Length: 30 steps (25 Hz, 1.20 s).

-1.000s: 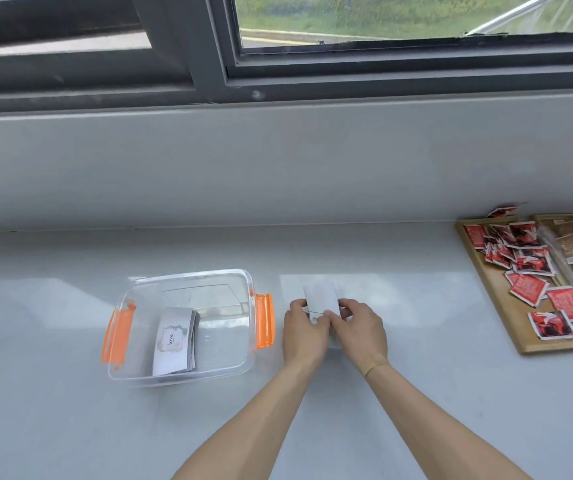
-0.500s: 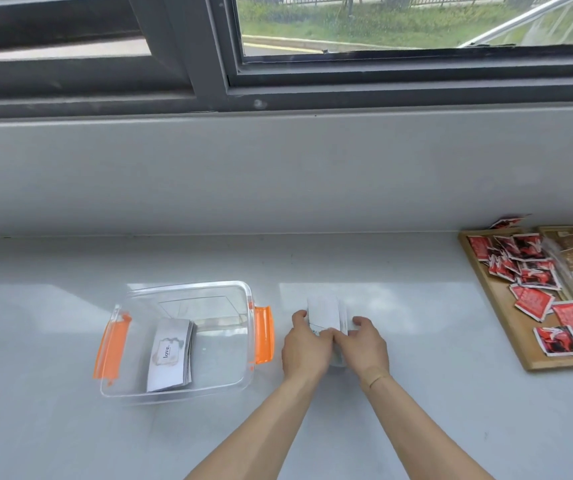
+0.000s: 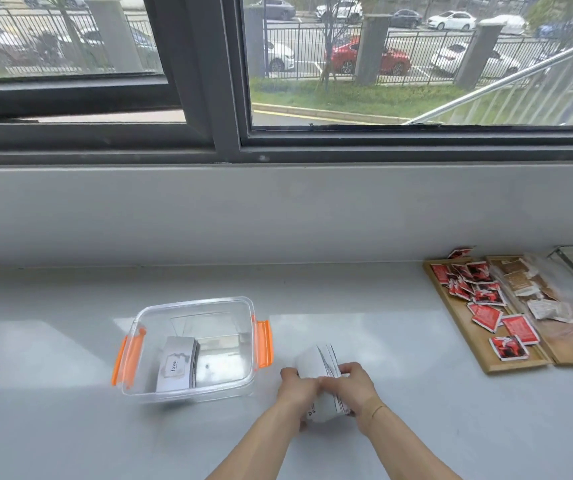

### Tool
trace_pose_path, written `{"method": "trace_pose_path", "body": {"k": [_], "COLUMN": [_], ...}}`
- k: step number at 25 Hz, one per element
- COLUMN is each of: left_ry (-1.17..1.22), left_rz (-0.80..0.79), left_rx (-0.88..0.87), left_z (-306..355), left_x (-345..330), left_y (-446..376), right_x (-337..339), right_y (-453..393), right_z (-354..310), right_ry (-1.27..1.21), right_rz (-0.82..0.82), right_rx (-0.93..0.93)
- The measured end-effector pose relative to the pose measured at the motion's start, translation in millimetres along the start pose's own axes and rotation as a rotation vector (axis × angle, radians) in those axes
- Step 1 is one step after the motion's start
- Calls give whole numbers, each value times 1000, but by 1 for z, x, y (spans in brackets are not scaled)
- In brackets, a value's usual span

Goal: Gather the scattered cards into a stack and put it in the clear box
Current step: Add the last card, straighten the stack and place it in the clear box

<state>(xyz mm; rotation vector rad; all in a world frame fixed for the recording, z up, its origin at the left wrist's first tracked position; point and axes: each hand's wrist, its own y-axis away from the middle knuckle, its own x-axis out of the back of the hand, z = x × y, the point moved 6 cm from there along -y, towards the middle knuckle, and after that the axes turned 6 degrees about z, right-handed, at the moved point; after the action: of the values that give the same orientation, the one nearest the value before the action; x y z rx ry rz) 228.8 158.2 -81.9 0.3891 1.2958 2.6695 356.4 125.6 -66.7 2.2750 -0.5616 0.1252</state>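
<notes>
Both hands, left [image 3: 297, 386] and right [image 3: 354, 386], meet lower centre, clamped on one card stack [image 3: 323, 365]; its edges look uneven. Stack's long axis runs up-frame, tilted slightly left. Box [image 3: 195, 303] sits just left, nearer the left hand, open, cards [image 3: 176, 365] already inside.

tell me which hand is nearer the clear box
Left. The left hand holds the card stack just right of the clear box, close to its orange latch. The right hand grips the stack's far side, farther from the box.
</notes>
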Motion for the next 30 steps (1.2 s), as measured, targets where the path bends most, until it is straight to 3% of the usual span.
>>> {"method": "trace_pose_path", "body": {"k": [6, 12, 19, 25, 30], "left_ry": [-130, -333, -534, -823, -899], "left_rz": [-3, 40, 90, 180, 247], "left_rx": [-57, -336, -578, -794, -922], "left_z": [-59, -101, -142, -140, -142], "left_x": [41, 117, 191, 211, 203], "left_y": [36, 71, 104, 104, 92], "right_x": [-11, -60, -130, -156, -163], "right_y": [63, 127, 185, 199, 185], "right_z": [29, 52, 66, 60, 75], "right_ry": [248, 586, 831, 933, 1028], "right_rz": [-3, -135, -172, -88, -87], "right_rx": [149, 392, 691, 955, 1017]}}
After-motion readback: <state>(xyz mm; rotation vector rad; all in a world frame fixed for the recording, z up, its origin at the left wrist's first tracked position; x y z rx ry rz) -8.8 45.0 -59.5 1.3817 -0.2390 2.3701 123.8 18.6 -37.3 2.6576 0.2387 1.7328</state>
